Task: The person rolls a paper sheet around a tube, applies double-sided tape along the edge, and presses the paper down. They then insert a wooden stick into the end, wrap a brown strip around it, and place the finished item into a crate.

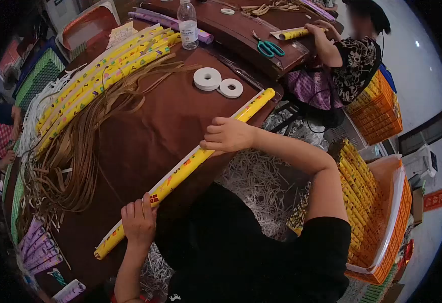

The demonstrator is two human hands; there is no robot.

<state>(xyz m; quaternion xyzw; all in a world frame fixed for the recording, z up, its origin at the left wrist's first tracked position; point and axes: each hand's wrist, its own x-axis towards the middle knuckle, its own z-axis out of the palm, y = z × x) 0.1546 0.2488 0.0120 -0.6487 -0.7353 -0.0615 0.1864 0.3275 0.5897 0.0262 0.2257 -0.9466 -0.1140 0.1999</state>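
Note:
A long yellow patterned roll (180, 171) lies slantwise along the front edge of the brown table, a white strip showing along its upper side. My left hand (139, 221) has its fingers wrapped over the lower left part of the roll. Further up, my right hand (227, 135) rests on the roll with its fingers curled round it. Two white tape rolls (207, 79) lie flat beyond the roll's upper end. Several yellow rolls (105, 76) are heaped at the left, beside long brown strips (79, 161).
A bottle (188, 25) stands near the far edge. Teal-handled scissors (270, 48) lie on the adjoining table, where a co-worker (357, 60) holds a yellow roll. Orange baskets (395, 222) with yellow rolls stand at the right. Shredded paper (256, 187) covers the floor. Purple rolls (41, 247) lie lower left.

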